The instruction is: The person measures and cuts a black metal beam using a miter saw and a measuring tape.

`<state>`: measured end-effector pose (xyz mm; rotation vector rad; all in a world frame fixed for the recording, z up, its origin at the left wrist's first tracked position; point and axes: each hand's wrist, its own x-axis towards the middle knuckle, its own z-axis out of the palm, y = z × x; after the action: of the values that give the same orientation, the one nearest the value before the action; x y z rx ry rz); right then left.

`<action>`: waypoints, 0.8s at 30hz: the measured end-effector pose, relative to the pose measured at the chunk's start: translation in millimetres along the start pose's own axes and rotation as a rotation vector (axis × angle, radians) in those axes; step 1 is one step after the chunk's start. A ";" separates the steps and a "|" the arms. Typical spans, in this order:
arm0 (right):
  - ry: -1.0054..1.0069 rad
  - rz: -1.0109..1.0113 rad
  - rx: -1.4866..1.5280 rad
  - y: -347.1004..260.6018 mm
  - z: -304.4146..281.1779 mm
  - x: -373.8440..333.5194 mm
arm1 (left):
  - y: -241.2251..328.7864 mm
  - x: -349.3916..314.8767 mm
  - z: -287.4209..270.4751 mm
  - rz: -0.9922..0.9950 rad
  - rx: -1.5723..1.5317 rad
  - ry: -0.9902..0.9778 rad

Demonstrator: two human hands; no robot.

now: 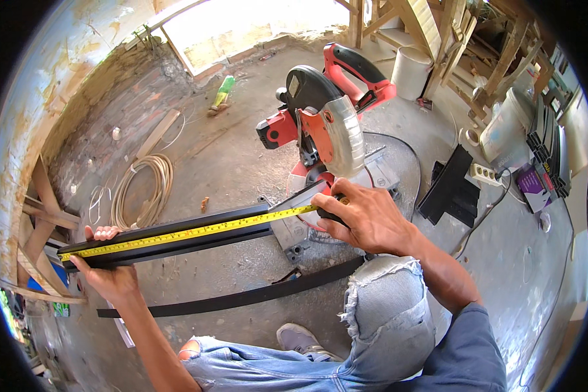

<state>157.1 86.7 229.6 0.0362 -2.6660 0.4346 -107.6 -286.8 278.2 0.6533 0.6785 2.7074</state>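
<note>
A long black profile bar point(235, 247) stretches from the left over to the base of a red and black miter saw point(323, 114). Along its top runs the yellow blade of a tape measure point(196, 235), pulled out from end to end. At the bar's left end my left hand point(111, 271) grips the bar, its thumb on the blade's tip and its fingers on the far side. Beside the saw's base my right hand point(366, 219) is closed around the tape measure's case, which it mostly hides.
A black strip point(242, 298) lies on the floor before me. Coiled cable point(144, 189) and a green-topped bottle point(223, 90) are at the far left. Black offcuts point(452, 189), a power strip point(487, 175), buckets point(411, 72) and a purple box point(536, 186) stand to the right.
</note>
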 end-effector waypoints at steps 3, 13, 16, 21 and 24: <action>-0.008 0.003 -0.009 0.4 0.1 -1.5 | -1.3 0.2 -1.2 -0.006 0.015 -0.013; -0.045 0.075 0.119 8.1 37.1 -15.6 | -32.8 -6.4 14.6 -0.034 0.174 0.097; -0.126 0.173 0.281 13.3 60.8 -38.6 | -45.4 -5.0 13.7 -0.096 0.239 0.076; -0.289 0.228 0.297 9.5 111.7 -114.8 | -66.7 -1.7 5.9 -0.091 0.366 0.415; -0.376 0.201 0.271 -5.1 125.4 -171.6 | -84.2 6.3 -3.8 -0.083 0.418 0.631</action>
<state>260.6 35.8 51.0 -0.0761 -2.9674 0.9348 -102.2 -214.1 235.2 -0.1838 1.4029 2.6998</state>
